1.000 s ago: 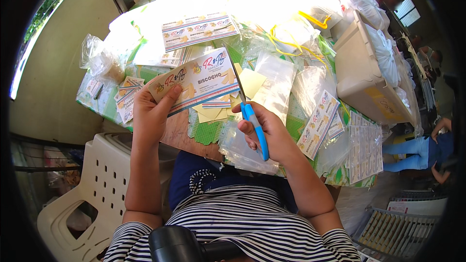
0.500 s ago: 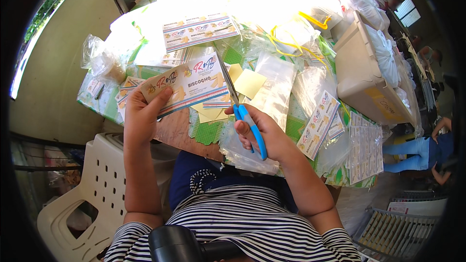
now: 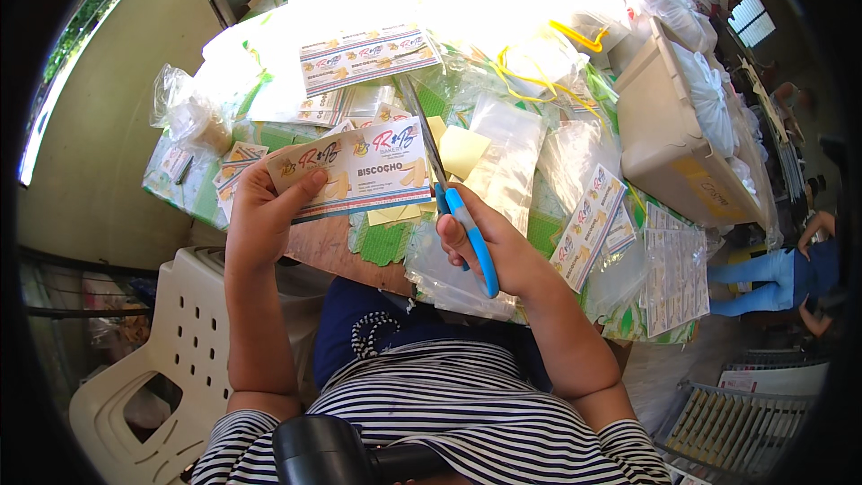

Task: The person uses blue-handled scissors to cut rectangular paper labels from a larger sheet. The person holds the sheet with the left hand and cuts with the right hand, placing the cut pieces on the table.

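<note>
Head view: your left hand (image 3: 256,211) is pinching the label strip (image 3: 382,166) at its 8 o'clock corner, thumb pressing on the printed face and the other fingers mostly hiding behind. The strip is hanging above the table, its long axis running from 9 o'clock to just above 3. Your right hand (image 3: 494,242), at 4 o'clock from it, is curling its fingers around the blue handles of the scissors (image 3: 436,154). These are pointing between 11 and 12 o'clock, blades lying along the strip's right edge; whether they are parting, you cannot tell.

Around the strip, a printed sheet (image 3: 368,58) is lying at 12 o'clock and yellow paper (image 3: 466,154) at 3, just beyond the blades. Farther toward 3, a beige crate (image 3: 660,139) is standing. Your thumb is covering some print, and the strip is blocking papers underneath.
</note>
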`<move>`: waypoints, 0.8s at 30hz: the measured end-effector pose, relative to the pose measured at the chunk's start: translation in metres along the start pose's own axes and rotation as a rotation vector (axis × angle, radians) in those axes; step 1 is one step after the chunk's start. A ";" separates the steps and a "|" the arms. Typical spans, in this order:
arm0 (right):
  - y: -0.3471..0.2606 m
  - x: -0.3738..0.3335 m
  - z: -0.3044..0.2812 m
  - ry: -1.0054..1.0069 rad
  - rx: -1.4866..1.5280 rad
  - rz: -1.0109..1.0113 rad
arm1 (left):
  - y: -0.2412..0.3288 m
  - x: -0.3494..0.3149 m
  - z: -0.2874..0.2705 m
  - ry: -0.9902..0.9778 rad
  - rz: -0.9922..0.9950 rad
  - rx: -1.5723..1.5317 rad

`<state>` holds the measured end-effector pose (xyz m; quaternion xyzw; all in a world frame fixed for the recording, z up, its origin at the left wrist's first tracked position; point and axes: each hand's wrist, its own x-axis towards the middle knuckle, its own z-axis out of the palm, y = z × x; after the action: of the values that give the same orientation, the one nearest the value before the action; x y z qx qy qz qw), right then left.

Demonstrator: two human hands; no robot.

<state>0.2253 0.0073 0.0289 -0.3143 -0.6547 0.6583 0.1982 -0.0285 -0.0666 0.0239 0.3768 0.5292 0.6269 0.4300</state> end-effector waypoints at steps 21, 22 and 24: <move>-0.005 0.003 -0.001 -0.151 -0.038 0.130 | -0.005 0.021 0.013 0.269 0.240 -0.254; -0.006 0.002 0.002 -0.183 -0.092 0.045 | -0.003 0.022 0.019 0.283 0.258 -0.237; -0.008 0.001 0.005 -0.207 -0.183 -0.063 | 0.001 0.021 0.031 0.243 0.263 -0.161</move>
<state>0.2198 0.0049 0.0361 -0.2406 -0.7384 0.6184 0.1206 -0.0071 -0.0359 0.0302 0.3288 0.4716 0.7588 0.3060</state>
